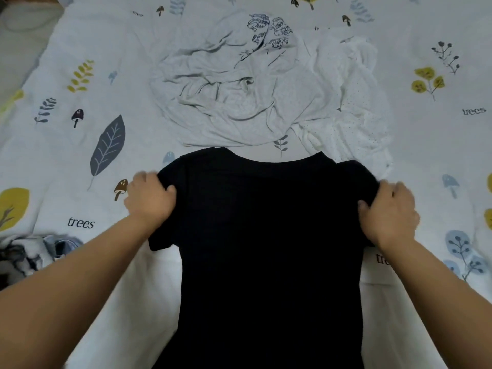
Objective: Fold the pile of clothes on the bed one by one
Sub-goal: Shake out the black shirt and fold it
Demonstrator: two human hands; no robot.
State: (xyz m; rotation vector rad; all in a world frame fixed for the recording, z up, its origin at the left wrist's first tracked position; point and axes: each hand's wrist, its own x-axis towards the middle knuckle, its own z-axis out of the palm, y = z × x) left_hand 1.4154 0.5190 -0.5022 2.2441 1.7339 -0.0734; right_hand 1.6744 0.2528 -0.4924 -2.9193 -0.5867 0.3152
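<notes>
Black cotton fills the near middle of the view — a black T-shirt [269, 249] spread on the bed [80, 161], neckline pointing away from the person and hem running out of the bottom of the picture. The left hand [149, 199] grips the shirt at its left shoulder, thumb curled over the cloth and the other fingers [141, 179] tucked behind the bunched sleeve. The right hand [390, 213] holds the right shoulder the same way, its thumb on top of the fabric and the fingers wrapped round the sleeve edge; both hands are slightly blurred.

Beyond the collar lies the rest of the pile. A crumpled grey garment [226, 91] with dark line drawings printed near its top sits just past the shirt, and a white dotted garment [354, 107] lies touching its right side, reaching down close to the shirt's right shoulder.

The bed sheet is white, printed with leaves, mushrooms and the word "trees". At the left edge, beside the left forearm, a bundle of black-and-white patterned cloth [24, 257] shows — what it is cannot be told.
</notes>
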